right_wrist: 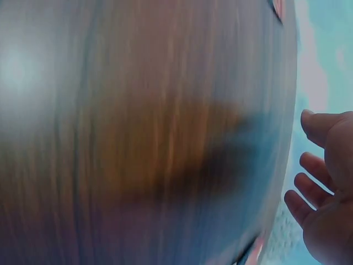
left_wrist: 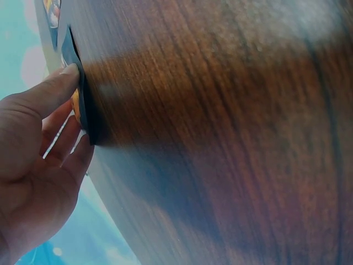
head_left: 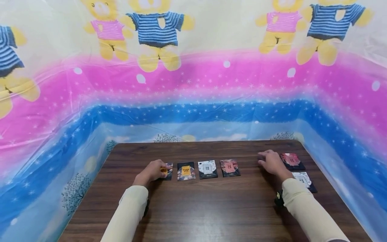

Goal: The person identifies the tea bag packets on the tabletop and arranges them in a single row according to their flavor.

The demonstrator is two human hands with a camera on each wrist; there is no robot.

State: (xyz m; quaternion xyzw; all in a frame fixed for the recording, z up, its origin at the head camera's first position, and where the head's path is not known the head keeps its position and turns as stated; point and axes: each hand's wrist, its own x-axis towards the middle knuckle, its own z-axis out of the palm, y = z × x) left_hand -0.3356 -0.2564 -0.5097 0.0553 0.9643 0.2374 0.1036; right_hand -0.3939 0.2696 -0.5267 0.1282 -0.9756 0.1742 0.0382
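Observation:
My left hand (head_left: pixel 155 170) holds a small flat black packet with an orange label (head_left: pixel 169 171) at the left end of a row. The left wrist view has the thumb on one edge of this packet (left_wrist: pixel 83 105) and the fingertips at the other; the hand covers part of it. To its right lie an orange-label packet (head_left: pixel 186 171), a white packet (head_left: pixel 207 169) and a red packet (head_left: pixel 229 168). Over the table's right side, my right hand (head_left: pixel 273 163) has its fingers loosely extended, holding nothing. Beside it lies another red packet (head_left: pixel 292 161), with a second white packet (head_left: pixel 303 180) partly behind the wrist.
A dark wood-grain table (head_left: pixel 199 208) carries all the packets. Around its back and sides hangs a cloth (head_left: pixel 205 114) printed with bears, trees and snowflakes. Both forearms, in pale sleeves, reach in from the front.

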